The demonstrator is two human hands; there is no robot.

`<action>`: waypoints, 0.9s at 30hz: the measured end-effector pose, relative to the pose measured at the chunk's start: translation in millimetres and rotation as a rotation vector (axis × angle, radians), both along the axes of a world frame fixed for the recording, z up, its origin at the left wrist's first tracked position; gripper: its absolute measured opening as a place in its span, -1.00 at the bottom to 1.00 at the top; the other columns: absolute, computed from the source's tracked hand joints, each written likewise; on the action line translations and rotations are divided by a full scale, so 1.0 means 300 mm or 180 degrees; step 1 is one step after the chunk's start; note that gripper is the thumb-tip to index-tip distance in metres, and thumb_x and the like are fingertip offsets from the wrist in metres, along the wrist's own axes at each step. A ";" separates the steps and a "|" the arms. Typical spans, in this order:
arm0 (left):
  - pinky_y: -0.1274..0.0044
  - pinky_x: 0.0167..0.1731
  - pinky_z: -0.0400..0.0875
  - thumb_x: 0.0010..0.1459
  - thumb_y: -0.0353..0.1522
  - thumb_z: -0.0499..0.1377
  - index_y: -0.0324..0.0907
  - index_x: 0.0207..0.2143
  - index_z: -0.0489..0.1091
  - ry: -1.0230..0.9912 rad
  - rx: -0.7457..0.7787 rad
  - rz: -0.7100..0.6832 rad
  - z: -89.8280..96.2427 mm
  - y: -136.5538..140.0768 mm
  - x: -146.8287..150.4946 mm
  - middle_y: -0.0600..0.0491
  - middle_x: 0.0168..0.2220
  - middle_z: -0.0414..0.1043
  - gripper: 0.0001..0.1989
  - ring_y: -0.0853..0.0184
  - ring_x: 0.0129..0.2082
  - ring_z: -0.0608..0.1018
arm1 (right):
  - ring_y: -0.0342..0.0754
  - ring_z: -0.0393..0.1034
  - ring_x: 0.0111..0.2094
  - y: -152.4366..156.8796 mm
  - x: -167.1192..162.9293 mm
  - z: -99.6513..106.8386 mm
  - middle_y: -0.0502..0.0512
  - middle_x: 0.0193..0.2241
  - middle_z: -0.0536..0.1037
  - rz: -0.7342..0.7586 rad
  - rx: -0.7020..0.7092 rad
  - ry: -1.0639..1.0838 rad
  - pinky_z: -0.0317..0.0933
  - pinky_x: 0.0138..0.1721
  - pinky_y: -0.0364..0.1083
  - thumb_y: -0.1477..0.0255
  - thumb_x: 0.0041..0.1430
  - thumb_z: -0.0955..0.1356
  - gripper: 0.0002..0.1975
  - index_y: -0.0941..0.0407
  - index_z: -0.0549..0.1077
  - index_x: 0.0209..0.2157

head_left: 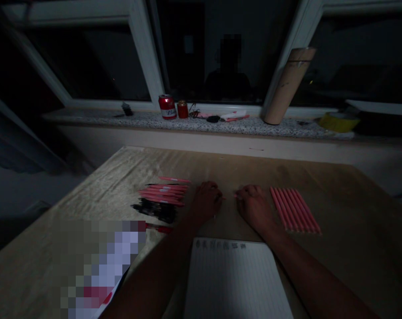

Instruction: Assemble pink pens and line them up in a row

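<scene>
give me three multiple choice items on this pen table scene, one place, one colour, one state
1. Where is the neat row of pens?
A. right of the right hand
B. on the windowsill
C. on the notebook

2. What colour is the can on the windowsill?
A. green
B. red
C. blue

3. How are the hands placed?
A. raised high
B. close together on the table
C. far apart

Answers:
1 A, the row lies just beyond the right hand.
2 B, its body is red.
3 B, the left hand and right hand rest low on the table, near each other.

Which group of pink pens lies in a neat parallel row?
The pink pens right of the right hand, side by side; the left pile is scattered.
</scene>
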State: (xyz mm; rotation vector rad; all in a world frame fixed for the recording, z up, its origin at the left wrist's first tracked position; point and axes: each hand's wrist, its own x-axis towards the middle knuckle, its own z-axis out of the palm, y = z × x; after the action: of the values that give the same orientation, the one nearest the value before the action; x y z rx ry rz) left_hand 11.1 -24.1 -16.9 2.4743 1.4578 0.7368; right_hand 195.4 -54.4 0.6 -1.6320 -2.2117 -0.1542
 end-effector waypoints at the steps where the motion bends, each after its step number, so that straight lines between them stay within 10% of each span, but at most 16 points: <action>1: 0.38 -0.07 0.16 0.08 -0.30 0.11 -0.17 -0.33 0.41 0.0003 -0.0016 0.0009 0.001 0.000 0.000 -0.02 -0.14 0.29 -0.84 0.25 -0.09 0.31 | 0.09 0.16 -0.20 -0.002 0.001 0.002 0.23 -0.31 0.41 -0.0037 0.0010 -0.0001 0.03 -0.19 0.01 0.46 0.14 0.23 -0.78 0.14 0.48 -0.25; 10: 0.37 -0.04 0.14 0.13 -0.29 0.06 -0.17 -0.31 0.41 0.0039 -0.0006 -0.0035 0.010 -0.011 0.000 -0.03 -0.12 0.28 -0.81 0.25 -0.07 0.30 | 0.14 0.16 -0.19 -0.015 0.015 0.013 0.22 -0.31 0.42 -0.0449 0.0201 0.0117 -0.03 -0.12 0.09 0.47 0.04 0.27 -0.80 0.13 0.46 -0.28; 19: 0.42 -0.09 0.19 0.11 -0.36 0.04 -0.19 -0.31 0.37 -0.0237 0.0033 0.0148 0.006 0.004 0.004 -0.01 -0.21 0.33 -0.86 0.29 -0.14 0.34 | 0.00 0.24 -0.20 -0.012 -0.018 -0.025 0.11 -0.28 0.46 0.1001 -0.0179 0.0494 0.05 -0.13 -0.03 0.56 0.04 0.26 -0.74 0.10 0.46 -0.22; 27: 0.44 -0.12 0.21 0.15 -0.34 0.00 -0.20 -0.32 0.34 -0.0560 0.0098 0.0255 0.002 0.013 -0.007 0.00 -0.27 0.35 -0.84 0.31 -0.21 0.37 | 0.00 0.30 -0.24 -0.006 -0.008 -0.027 0.11 -0.33 0.49 0.1009 -0.0145 0.0875 0.12 -0.18 -0.04 0.54 0.02 0.26 -0.78 0.12 0.46 -0.28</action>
State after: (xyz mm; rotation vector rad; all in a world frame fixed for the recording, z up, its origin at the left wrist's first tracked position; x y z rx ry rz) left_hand 9.2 -20.1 -16.2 2.3164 1.4981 0.9721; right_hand 193.0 -56.1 -7.5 -1.2170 -2.2314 0.1969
